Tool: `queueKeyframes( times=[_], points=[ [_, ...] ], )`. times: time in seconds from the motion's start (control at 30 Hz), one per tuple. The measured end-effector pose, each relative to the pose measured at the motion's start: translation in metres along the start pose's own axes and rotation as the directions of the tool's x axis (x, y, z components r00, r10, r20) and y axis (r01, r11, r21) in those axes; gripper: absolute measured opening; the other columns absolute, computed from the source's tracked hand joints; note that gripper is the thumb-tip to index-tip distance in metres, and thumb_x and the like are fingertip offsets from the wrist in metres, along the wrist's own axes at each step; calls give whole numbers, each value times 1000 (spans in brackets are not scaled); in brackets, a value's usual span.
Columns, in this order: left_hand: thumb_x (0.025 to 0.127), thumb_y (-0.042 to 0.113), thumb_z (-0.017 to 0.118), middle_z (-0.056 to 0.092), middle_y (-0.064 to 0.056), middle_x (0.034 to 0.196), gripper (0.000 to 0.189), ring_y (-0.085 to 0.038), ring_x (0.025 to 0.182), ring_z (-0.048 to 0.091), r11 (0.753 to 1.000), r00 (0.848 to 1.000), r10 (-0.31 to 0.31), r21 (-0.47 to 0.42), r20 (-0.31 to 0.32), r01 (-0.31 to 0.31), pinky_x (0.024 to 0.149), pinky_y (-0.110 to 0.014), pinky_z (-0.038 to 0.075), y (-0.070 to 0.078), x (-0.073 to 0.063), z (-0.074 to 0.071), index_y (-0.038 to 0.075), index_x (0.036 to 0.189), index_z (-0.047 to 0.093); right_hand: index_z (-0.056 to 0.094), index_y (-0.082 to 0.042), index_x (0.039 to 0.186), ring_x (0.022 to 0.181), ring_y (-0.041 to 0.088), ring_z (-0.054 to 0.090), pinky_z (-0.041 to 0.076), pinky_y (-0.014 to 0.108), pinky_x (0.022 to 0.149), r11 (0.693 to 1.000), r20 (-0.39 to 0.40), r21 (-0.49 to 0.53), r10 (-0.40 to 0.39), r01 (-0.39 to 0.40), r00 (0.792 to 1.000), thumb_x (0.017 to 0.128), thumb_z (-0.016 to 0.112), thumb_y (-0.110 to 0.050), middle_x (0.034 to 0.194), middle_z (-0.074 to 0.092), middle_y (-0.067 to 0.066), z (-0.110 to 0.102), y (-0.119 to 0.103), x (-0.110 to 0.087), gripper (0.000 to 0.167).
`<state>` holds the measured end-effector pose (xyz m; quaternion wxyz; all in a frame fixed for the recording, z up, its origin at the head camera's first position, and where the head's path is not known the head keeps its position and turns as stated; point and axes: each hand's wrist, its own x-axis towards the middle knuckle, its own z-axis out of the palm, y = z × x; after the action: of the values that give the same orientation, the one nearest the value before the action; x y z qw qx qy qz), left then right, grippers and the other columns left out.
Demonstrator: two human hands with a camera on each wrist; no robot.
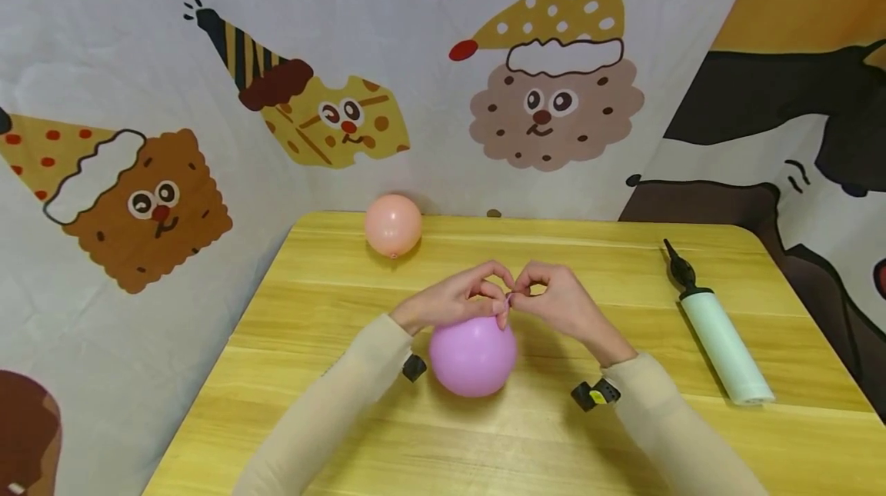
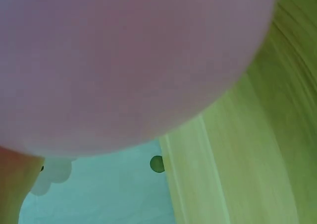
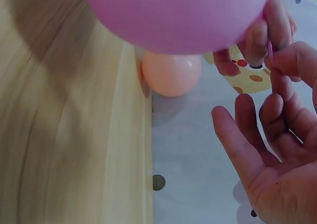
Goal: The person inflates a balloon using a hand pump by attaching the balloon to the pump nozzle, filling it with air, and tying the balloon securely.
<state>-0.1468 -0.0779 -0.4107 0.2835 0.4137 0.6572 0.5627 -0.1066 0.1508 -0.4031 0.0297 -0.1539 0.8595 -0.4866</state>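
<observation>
A round inflated purple-pink balloon (image 1: 474,361) is in front of me, over the middle of the table. My left hand (image 1: 457,300) lies over its top and pinches the base of its neck. With thumb and forefinger my right hand (image 1: 559,300) pinches the thin stretched end of that neck, right beside the left fingertips. In the right wrist view the pink neck (image 3: 270,48) runs between the two hands, and the other right fingers spread loosely. The balloon (image 2: 124,60) fills most of the left wrist view and hides the left fingers there.
On the wooden table (image 1: 311,404), a peach balloon (image 1: 393,223) with a closed end sits at the back edge. To the right lies a pale green hand pump (image 1: 727,346) with a black nozzle. A cartoon-printed cloth (image 1: 429,42) hangs behind the table.
</observation>
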Motion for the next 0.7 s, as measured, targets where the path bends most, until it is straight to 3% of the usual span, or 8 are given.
queueKeyframes(
  times=[0.1, 0.23, 0.43, 0.57, 0.7],
  points=[
    [101, 7, 62, 71, -8, 94, 34, -20, 98, 66, 1000, 1000, 6, -25, -12, -7, 102, -40, 48, 0, -2, 1, 8, 132, 48, 70, -18, 83, 96, 23, 58, 47, 38, 76, 1000, 11, 2, 31, -31, 999, 89, 78, -17, 85, 65, -1, -1, -1, 0, 10],
    [100, 7, 64, 74, -11, 100, 28, -20, 98, 70, 998, 990, -16, -57, -140, 8, 96, -40, 55, -4, -1, 4, 5, 126, 54, 69, -18, 83, 98, 24, 58, 47, 38, 74, 996, -23, -18, 90, -90, 996, 89, 77, -21, 86, 66, -1, -2, -6, -1, 10],
    [102, 11, 67, 78, -11, 105, 14, -19, 100, 75, 998, 932, -65, -35, -357, 56, 89, -38, 60, -4, 4, 11, 3, 113, 66, 68, -14, 83, 94, 25, 56, 46, 36, 71, 994, -88, -42, 98, -102, 991, 89, 76, -18, 84, 63, 2, -3, -10, 0, 11],
    [99, 11, 72, 79, -7, 100, 11, -16, 95, 76, 996, 898, -18, 72, -439, 55, 85, -35, 61, -2, 8, 16, 4, 107, 73, 67, -13, 83, 92, 24, 56, 46, 35, 71, 994, -101, -45, 90, -95, 991, 89, 76, -15, 83, 63, 2, -3, -8, 0, 11],
    [97, 13, 75, 79, -1, 96, 7, -10, 89, 75, 978, 877, 39, 196, -480, 64, 79, -30, 61, 0, 11, 20, 8, 102, 77, 66, -12, 83, 80, 21, 53, 43, 29, 58, 994, -106, -38, 99, -104, 989, 88, 76, -14, 83, 62, 4, -3, -6, 0, 12]
  ],
)
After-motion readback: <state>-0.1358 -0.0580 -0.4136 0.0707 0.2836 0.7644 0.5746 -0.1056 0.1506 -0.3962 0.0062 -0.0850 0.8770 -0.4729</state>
